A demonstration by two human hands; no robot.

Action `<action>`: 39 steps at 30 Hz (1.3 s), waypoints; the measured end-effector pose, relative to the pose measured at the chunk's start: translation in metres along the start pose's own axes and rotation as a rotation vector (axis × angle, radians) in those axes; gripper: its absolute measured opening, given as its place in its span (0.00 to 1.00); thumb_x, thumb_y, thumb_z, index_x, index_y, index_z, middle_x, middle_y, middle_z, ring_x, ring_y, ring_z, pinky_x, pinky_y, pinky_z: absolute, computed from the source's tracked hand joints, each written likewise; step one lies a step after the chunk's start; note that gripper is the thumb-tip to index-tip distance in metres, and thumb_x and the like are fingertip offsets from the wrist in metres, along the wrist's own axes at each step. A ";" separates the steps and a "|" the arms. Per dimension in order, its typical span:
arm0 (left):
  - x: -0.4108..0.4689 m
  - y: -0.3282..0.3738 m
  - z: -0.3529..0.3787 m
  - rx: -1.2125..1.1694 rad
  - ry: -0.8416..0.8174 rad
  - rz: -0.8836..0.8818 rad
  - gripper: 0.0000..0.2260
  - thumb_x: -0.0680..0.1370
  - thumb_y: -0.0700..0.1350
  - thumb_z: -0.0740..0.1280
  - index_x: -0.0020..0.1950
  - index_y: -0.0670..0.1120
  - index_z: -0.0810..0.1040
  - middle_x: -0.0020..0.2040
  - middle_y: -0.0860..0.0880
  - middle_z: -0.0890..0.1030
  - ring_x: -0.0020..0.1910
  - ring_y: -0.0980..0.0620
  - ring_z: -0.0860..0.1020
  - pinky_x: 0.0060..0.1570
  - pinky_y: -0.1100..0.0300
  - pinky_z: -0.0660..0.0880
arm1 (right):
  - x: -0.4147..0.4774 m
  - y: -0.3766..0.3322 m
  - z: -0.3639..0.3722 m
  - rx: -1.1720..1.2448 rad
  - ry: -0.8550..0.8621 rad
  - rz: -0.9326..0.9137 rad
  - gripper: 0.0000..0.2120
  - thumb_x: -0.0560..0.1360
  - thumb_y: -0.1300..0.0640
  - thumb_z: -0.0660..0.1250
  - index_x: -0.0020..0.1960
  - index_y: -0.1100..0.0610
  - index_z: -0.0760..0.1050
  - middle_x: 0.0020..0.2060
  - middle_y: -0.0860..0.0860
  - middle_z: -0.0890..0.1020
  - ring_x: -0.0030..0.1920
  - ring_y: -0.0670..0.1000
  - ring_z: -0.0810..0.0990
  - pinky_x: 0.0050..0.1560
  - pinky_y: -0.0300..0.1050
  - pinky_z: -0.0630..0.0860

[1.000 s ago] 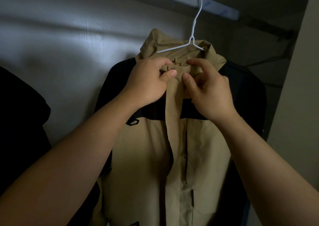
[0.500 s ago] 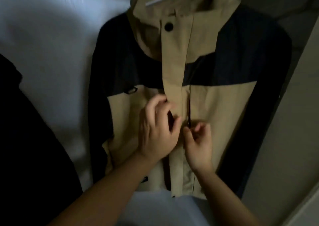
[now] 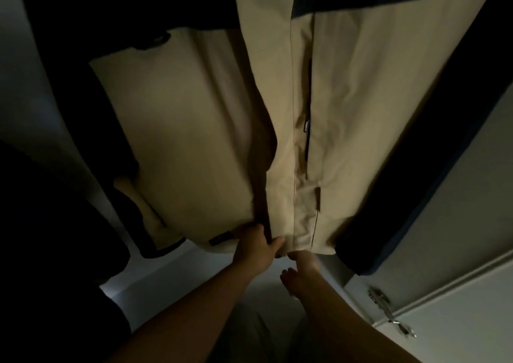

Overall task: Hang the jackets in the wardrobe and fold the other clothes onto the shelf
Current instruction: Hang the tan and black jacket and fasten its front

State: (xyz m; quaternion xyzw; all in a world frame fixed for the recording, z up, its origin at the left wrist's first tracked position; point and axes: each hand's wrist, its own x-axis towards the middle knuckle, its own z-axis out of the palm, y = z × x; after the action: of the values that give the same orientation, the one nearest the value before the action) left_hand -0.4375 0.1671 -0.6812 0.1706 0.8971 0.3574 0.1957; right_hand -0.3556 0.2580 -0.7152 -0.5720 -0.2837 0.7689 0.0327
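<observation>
Tan-and-navy jacket (image 3: 194, 129) hangs in the wardrobe, front toward the camera and seen from low down, so only its lower body and dark sleeves show. A pocket zip (image 3: 306, 125) runs down one front panel. Left hand (image 3: 256, 247) grips the bottom hem of one front panel with fingers curled round the edge, and right hand (image 3: 301, 269) pinches the hem of the other panel just beside it, the two hands nearly meeting. A dark garment (image 3: 41, 224) hangs at the left, and a metal hinge (image 3: 388, 311) sits on the pale door (image 3: 458, 321) at lower right.
</observation>
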 end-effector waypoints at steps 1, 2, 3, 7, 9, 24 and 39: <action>0.004 -0.002 0.002 0.039 -0.006 -0.011 0.19 0.79 0.57 0.68 0.62 0.46 0.78 0.62 0.47 0.80 0.60 0.48 0.79 0.57 0.53 0.77 | 0.009 0.006 -0.002 0.023 -0.017 0.024 0.10 0.73 0.61 0.70 0.50 0.58 0.71 0.56 0.58 0.76 0.55 0.60 0.78 0.47 0.53 0.75; 0.007 -0.003 0.003 0.093 -0.012 -0.020 0.17 0.80 0.56 0.66 0.59 0.44 0.78 0.60 0.45 0.81 0.58 0.47 0.79 0.53 0.55 0.75 | 0.017 0.012 -0.004 0.056 -0.048 0.036 0.11 0.73 0.63 0.69 0.54 0.59 0.72 0.59 0.57 0.76 0.59 0.61 0.77 0.54 0.56 0.75; 0.010 -0.004 0.003 0.144 -0.017 -0.029 0.16 0.81 0.56 0.65 0.57 0.44 0.79 0.59 0.44 0.81 0.56 0.46 0.79 0.50 0.57 0.72 | 0.024 0.017 -0.005 0.097 -0.090 0.038 0.11 0.74 0.65 0.67 0.56 0.60 0.74 0.60 0.57 0.76 0.63 0.61 0.76 0.60 0.59 0.74; 0.012 -0.007 0.002 0.152 -0.052 -0.035 0.17 0.83 0.55 0.62 0.57 0.42 0.79 0.58 0.42 0.82 0.56 0.45 0.79 0.50 0.57 0.72 | 0.037 0.031 -0.011 0.252 -0.252 0.047 0.22 0.74 0.67 0.64 0.67 0.56 0.73 0.60 0.57 0.80 0.64 0.59 0.77 0.59 0.60 0.74; 0.011 -0.008 -0.001 0.143 -0.046 -0.032 0.16 0.84 0.54 0.61 0.58 0.43 0.78 0.58 0.43 0.82 0.54 0.48 0.79 0.49 0.57 0.72 | 0.040 0.035 -0.014 0.205 -0.299 0.066 0.22 0.73 0.63 0.67 0.67 0.55 0.75 0.56 0.56 0.85 0.62 0.58 0.79 0.52 0.57 0.75; 0.014 -0.002 -0.022 0.032 -0.036 -0.002 0.15 0.73 0.51 0.76 0.53 0.48 0.77 0.44 0.55 0.80 0.42 0.59 0.77 0.37 0.64 0.71 | 0.017 0.049 -0.012 0.184 -0.609 0.081 0.24 0.77 0.58 0.69 0.71 0.56 0.70 0.63 0.57 0.82 0.62 0.59 0.82 0.59 0.55 0.74; 0.007 -0.013 -0.019 0.103 0.117 0.068 0.11 0.73 0.43 0.77 0.44 0.51 0.74 0.37 0.60 0.76 0.36 0.62 0.74 0.33 0.72 0.63 | -0.001 0.046 -0.013 0.154 -0.469 0.124 0.19 0.72 0.64 0.73 0.62 0.63 0.78 0.48 0.58 0.83 0.51 0.56 0.83 0.49 0.51 0.79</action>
State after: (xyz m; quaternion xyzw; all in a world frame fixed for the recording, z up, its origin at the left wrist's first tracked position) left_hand -0.4545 0.1502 -0.6793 0.1899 0.9179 0.3265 0.1216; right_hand -0.3307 0.2243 -0.7391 -0.3899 -0.1887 0.9006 -0.0377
